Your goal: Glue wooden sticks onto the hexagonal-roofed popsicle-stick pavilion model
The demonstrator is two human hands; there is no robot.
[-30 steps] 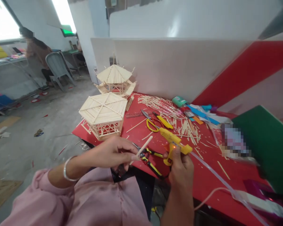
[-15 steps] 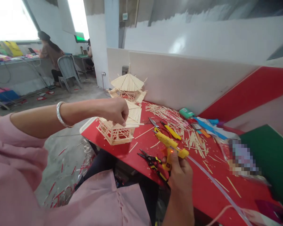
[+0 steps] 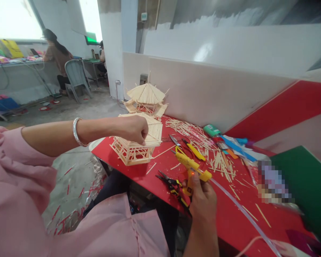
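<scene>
My left hand [image 3: 132, 128] is closed in a pinch over the roof of a small stick-built pavilion [image 3: 136, 144] at the near left corner of the red table [image 3: 224, 207]. What it pinches looks like a thin wooden stick, mostly hidden. My right hand [image 3: 203, 194] grips the handle of a yellow glue gun [image 3: 192, 166], whose orange light glows and whose nozzle points toward the pavilion. A second, taller stick pavilion [image 3: 146, 98] stands just behind the first.
Black and yellow pliers [image 3: 173, 184] lie beside the glue gun. Yellow-handled scissors [image 3: 189, 148] and several loose sticks [image 3: 219, 160] cover the table's middle. A green board [image 3: 305, 182] lies at right. A white partition [image 3: 203, 92] backs the table. A seated person [image 3: 56, 57] is far left.
My left hand carried a wooden stick from in front of me up to the pavilion roof and now stays pinched there. The right hand still holds the glue gun, nearly unmoved.
</scene>
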